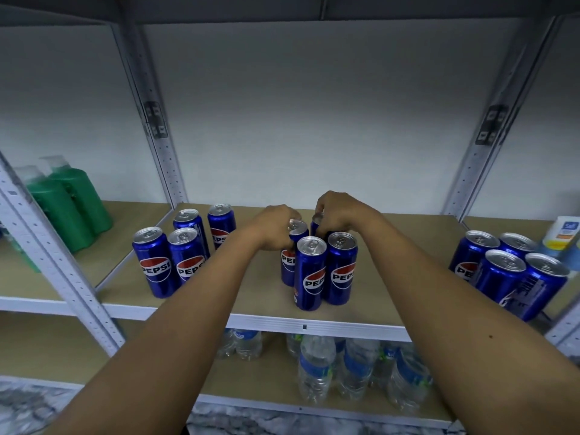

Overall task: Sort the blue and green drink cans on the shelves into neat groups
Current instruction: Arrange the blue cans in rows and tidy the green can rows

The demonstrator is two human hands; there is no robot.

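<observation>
1. At the far left, on the neighbouring shelf bay, green bottles [67,205] are stood together against the back; no green cans can be made out.
2. Left of centre on the middle shelf [257,296], a group of four blue cans [185,249] is stood upright, close together in two short rows, apparently as one finished cluster.
3. The left hand [276,229] is curled over the top of the rear-left can [290,252] of the centre cluster, gripped by its rim, presumably so it can be slid tight against its neighbours.
4. The right hand [337,216] is clamped likewise on the rear-right can [315,222], which is mostly hidden by the fingers.
5. Just in front of these, two front cans [326,271] are set touching, labels facing outward, which suggests a square block of four is being formed.
6. At the right end, another cluster of blue cans [508,271] is packed together, beside a pale bottle [563,235].
7. On the shelf below, water bottles [345,368] are stored.
</observation>
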